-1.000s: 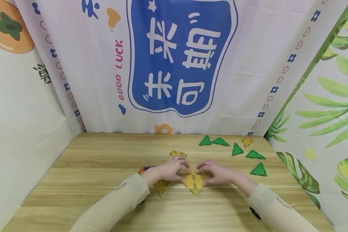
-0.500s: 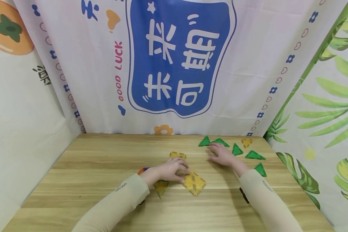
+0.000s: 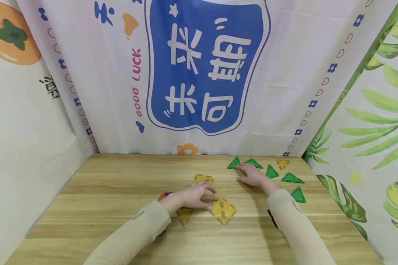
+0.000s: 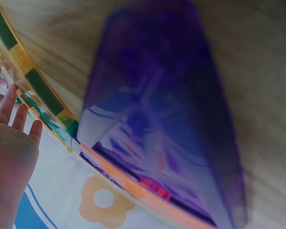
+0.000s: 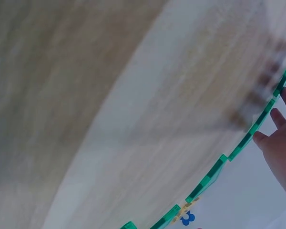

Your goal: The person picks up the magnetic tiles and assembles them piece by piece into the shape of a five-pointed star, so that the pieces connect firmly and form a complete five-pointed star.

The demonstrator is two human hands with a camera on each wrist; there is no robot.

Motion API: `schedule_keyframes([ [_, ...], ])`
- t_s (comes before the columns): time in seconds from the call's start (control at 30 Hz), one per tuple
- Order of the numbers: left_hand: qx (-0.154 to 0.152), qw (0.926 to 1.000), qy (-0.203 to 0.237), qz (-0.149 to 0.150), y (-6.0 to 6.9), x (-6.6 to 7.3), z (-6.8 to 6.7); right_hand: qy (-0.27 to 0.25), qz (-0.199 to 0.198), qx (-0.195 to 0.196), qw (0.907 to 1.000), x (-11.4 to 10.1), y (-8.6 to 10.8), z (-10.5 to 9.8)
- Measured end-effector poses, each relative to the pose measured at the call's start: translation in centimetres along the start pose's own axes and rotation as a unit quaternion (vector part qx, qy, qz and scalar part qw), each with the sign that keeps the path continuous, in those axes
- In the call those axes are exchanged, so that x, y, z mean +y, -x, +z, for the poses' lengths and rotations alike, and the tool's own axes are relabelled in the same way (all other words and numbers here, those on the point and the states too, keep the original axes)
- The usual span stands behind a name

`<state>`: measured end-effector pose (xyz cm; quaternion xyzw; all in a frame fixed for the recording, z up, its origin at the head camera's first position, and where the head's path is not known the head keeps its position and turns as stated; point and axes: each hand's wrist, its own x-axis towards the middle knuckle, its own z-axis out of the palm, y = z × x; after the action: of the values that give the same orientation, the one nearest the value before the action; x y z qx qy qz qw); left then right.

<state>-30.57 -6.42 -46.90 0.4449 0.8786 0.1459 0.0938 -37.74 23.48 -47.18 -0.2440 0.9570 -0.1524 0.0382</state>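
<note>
In the head view my left hand (image 3: 196,195) rests near the table's middle, thumb and fingertips at the left edge of a yellow translucent diamond of magnetic tiles (image 3: 223,211). A squarish yellow tile (image 3: 203,178) lies just behind those fingers, and a yellow triangle tile (image 3: 185,216) pokes out under the wrist. Partly hidden by that arm are orange (image 3: 160,197) and purple pieces; a purple tile (image 4: 157,95) looms large in the left wrist view. My right hand (image 3: 251,175) reaches to the back, fingertips at a green triangle tile (image 3: 233,163). Its fingers look loosely bent.
More green triangle tiles (image 3: 292,178) lie scattered at the back right, with a small yellow triangle (image 3: 283,164) behind them. The wooden table (image 3: 119,173) ends against a printed white cloth (image 3: 116,143) at the back.
My right hand has left the right side of the yellow diamond and moved back to the green triangles. The left hand has stayed by the diamond.
</note>
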Motion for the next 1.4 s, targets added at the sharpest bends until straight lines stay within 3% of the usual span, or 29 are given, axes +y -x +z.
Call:
schedule_keyframes([
  [0.57, 0.001, 1.0000, 0.008, -0.004, 0.3, 0.2, -0.2, 0.005, -0.055, -0.041, 0.9976, -2.7, 2.4, 0.5],
  [1.0, 0.001, 0.9999, 0.014, -0.006, 0.5, 0.3, -0.2, 0.000, -0.093, -0.046, 0.9946, -5.0, 4.4, 1.1],
  [1.13, 0.000, 0.9998, 0.017, -0.008, 0.5, 0.1, -0.2, -0.008, -0.101, -0.028, 0.9944, -4.9, 4.6, 1.1],
  [1.23, 0.006, 0.9996, 0.028, -0.002, 0.2, 0.1, -0.3, -0.024, -0.096, 0.007, 0.9950, -3.8, 4.5, 0.8],
  [1.4, 0.032, 0.9992, 0.025, -0.003, -1.0, 0.7, -0.7, -0.025, -0.040, 0.056, 0.9973, -0.6, 3.5, 0.0],
])
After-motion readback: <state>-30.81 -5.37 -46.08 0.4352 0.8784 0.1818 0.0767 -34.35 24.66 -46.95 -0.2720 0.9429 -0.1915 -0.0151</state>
